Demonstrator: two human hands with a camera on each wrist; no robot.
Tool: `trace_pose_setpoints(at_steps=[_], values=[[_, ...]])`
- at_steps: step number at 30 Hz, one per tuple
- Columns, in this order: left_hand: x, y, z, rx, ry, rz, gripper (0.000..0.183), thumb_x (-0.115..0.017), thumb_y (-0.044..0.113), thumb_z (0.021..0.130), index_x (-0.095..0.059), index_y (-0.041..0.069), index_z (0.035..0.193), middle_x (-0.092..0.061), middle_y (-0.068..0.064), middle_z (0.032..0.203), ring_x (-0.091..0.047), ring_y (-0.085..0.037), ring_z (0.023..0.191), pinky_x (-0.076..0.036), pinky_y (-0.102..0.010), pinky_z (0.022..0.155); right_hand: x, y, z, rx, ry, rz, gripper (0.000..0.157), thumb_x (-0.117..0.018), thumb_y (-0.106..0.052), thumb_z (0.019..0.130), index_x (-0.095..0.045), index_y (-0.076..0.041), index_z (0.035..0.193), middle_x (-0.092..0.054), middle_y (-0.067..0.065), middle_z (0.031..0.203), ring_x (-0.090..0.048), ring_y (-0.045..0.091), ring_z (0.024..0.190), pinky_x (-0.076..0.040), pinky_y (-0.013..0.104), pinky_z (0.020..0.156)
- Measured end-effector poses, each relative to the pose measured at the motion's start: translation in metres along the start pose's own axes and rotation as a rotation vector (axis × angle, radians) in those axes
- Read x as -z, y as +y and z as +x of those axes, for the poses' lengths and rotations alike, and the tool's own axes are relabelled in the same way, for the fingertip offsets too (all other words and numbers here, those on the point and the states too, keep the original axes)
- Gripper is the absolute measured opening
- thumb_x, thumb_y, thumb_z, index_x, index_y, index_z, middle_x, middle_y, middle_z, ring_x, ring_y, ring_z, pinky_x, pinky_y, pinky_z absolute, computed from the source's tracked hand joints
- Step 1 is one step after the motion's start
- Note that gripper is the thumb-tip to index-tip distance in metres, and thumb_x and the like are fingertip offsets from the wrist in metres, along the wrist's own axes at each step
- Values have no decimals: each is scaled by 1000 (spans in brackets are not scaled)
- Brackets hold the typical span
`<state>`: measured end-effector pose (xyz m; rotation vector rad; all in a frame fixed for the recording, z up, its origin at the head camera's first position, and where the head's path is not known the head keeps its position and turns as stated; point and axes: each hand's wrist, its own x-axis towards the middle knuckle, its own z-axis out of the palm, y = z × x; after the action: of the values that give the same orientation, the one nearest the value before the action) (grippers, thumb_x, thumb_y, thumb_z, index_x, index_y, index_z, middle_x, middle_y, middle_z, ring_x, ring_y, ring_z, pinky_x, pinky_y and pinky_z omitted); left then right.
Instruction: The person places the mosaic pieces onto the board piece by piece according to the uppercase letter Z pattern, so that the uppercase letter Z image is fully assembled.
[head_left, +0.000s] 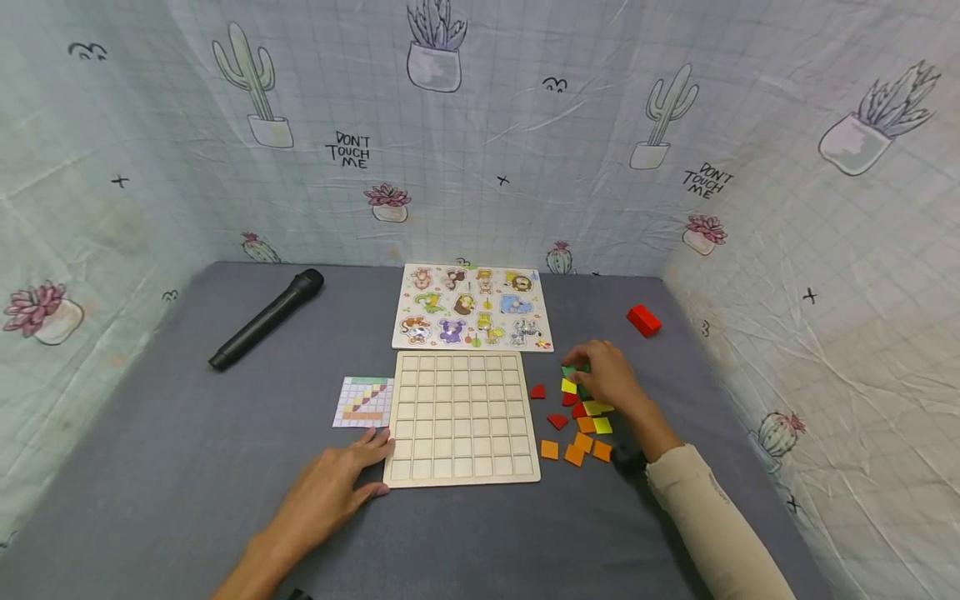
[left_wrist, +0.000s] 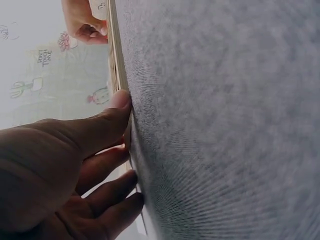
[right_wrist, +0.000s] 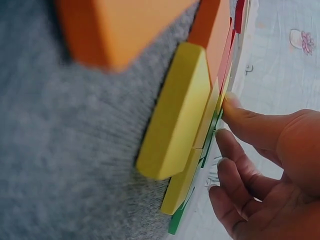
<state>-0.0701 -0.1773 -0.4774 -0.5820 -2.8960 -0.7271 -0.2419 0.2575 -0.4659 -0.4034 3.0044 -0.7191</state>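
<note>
A wooden grid board [head_left: 462, 417] with square recesses lies on the table. My left hand [head_left: 330, 483] rests at its lower left edge, and the thumb [left_wrist: 120, 100] touches the board's side in the left wrist view. To the right of the board, my right hand [head_left: 606, 375] reaches down into a loose pile of coloured tiles. Its thumb and index fingertip pinch a green tile [head_left: 569, 372]. Around it lie yellow tiles [right_wrist: 180, 110], red tiles [head_left: 557, 422] and orange tiles [head_left: 574, 455]. The palm hides part of the pile.
Beyond the grid board lies an animal puzzle board [head_left: 472, 308]. A small pattern card [head_left: 363, 402] sits at the grid's left side. A black microphone [head_left: 266, 319] lies at the far left, and a red block [head_left: 644, 321] at the far right. Printed cloth walls [head_left: 465, 167] surround the table.
</note>
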Motion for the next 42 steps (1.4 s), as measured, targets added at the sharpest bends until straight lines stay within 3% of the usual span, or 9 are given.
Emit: trace_pose_setpoints(at_steps=[7,18,23,28,42], values=[[2,-6,3,45,-22,-41,57,-92,23,79,-76,15,133,-69,-3,144,-67,-26,134,-57,-51,98,0,4,4,-6,-9,73,8,-82,-11,93,-80,-11,101,-71,10,100,-61,28,95,-50,48,88],[3,-4,7,97,-64,-50,58,-93,24,79,-76,16,133,-68,-5,145,-67,-29,134,-57,-54,97,2,-9,4,31,16,135,9,-85,-13,91,-75,-13,90,-70,2,81,-61,17,74,-48,35,72],[3,-3,8,126,-85,-60,58,-93,24,79,-75,15,133,-68,-6,146,-65,-28,136,-56,-55,101,0,-32,5,19,36,191,9,-84,-15,92,-75,-15,91,-70,3,82,-58,19,70,-48,33,65],[3,-3,9,132,-87,-63,58,-93,24,78,-76,15,133,-67,-5,146,-65,-27,137,-55,-55,101,-5,-61,12,17,45,240,9,-85,-17,92,-76,-17,92,-71,2,85,-59,20,72,-48,33,66],[4,-3,10,164,-103,-67,58,-93,26,78,-76,18,133,-67,-3,146,-66,-28,136,-56,-55,101,-44,-148,46,81,-72,415,5,-83,-15,93,-79,-16,90,-75,0,86,-54,17,68,-42,30,63]])
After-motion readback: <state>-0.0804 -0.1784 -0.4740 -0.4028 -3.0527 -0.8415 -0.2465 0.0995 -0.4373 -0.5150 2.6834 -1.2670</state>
